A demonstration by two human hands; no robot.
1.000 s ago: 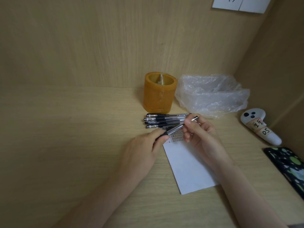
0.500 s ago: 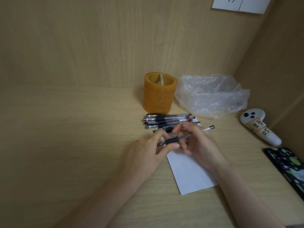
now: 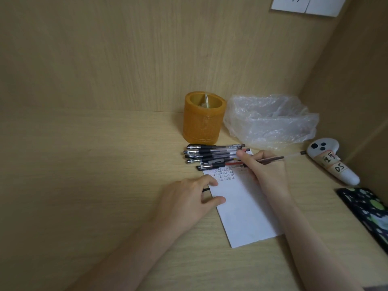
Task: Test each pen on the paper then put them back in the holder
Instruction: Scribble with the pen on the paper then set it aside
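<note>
My right hand (image 3: pixel 264 171) pinches a clear-barrelled pen (image 3: pixel 279 158) in writing grip over the white paper sheet (image 3: pixel 241 206) — my left hand (image 3: pixel 189 198), fingers curled round a small dark pen cap (image 3: pixel 206 189), steadies its edge — ready to scribble.

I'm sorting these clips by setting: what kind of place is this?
Probably a built-in study desk or cubicle nook, perhaps in a dorm. Wooden panels wall in the desk at the back and right, a wall socket sits above, and an orange pen holder, pens and paper lie on it.
</note>
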